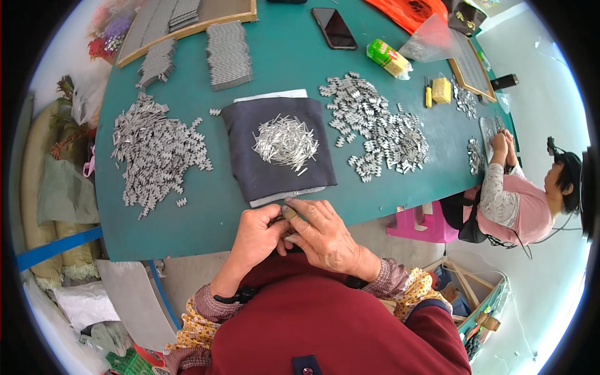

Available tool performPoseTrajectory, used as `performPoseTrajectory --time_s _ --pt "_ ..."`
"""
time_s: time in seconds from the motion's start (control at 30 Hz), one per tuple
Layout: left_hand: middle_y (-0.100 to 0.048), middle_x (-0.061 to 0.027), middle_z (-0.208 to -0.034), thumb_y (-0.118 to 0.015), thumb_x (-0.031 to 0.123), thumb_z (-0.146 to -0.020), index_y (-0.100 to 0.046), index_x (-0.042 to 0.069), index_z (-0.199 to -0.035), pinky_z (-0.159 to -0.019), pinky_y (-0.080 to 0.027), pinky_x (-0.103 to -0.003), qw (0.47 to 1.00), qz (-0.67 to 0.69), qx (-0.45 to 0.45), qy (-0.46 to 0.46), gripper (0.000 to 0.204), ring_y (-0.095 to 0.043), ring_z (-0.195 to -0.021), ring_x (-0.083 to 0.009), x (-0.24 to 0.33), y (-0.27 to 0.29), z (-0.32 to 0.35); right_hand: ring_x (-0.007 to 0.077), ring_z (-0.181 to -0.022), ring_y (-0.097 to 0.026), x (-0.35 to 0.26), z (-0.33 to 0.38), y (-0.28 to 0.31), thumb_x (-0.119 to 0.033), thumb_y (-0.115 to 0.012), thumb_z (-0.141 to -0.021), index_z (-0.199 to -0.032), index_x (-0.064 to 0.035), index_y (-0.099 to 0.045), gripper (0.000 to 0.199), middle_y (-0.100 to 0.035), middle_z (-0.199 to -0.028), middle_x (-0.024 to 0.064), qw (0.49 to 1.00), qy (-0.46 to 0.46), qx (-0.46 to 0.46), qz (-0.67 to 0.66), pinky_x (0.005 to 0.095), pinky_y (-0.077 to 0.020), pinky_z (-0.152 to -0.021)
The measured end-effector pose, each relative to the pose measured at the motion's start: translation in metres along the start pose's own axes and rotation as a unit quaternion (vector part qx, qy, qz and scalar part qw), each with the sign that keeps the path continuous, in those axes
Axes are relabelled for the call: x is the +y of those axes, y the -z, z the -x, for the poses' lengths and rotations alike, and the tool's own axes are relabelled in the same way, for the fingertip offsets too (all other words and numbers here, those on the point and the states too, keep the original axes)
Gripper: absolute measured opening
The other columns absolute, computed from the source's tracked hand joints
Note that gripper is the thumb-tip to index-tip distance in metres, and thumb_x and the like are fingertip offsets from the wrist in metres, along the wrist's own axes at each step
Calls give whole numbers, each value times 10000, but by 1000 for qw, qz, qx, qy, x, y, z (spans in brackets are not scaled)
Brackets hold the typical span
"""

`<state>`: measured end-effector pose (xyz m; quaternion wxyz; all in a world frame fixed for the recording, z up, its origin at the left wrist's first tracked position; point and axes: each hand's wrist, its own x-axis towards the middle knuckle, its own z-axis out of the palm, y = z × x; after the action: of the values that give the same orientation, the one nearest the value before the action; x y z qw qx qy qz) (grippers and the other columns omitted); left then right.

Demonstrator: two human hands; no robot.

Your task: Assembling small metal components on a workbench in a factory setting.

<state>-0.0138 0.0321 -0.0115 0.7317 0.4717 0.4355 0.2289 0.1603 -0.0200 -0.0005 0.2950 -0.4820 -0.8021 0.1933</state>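
Close to the table's front edge, my left hand [257, 232] and my right hand [324, 236] meet with curled fingers. Both pinch something small and dark that the fingers mostly hide. Just beyond them lies a folded dark cloth [247, 172], bearing a loose pile of thin silvery metal pins [285, 142]. To its left spreads a heap of small grey toothed metal pieces [159, 150]. Another heap of similar toothed pieces [375, 128] lies to the right of the cloth.
Stacked rows of grey pieces [229, 55] stand behind the left heap, beside a wood-framed tray [250, 14]. A phone [335, 29], a green-yellow packet [389, 59] and a yellow-handled screwdriver [428, 95] lie farther back. Another person [515, 200] works at the right, near a pink stool [425, 226].
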Motion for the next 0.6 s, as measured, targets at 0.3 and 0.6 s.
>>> performPoseTrajectory --time_s 0.3,0.6 --pt "-661 -113 -710 -633 19 -931 -641 -58 -889 -414 -520 -261 995 91 -29 2 88 -643 -516 -161 4 -4 -3 319 -1026 -573 12 -1 17 -99 -701 -798 -1197 24 -606 428 -609 -1159 166 999 -1 43 -4 421 -443 -868" --pt "-674 -126 -805 -620 90 -963 -624 -47 -983 -469 -544 -257 993 106 -43 -7 138 -675 -602 -171 -5 0 -6 236 -896 -548 102 -10 68 28 -600 -715 -971 -74 -709 296 -635 -946 52 961 -41 57 268 381 -384 -823"
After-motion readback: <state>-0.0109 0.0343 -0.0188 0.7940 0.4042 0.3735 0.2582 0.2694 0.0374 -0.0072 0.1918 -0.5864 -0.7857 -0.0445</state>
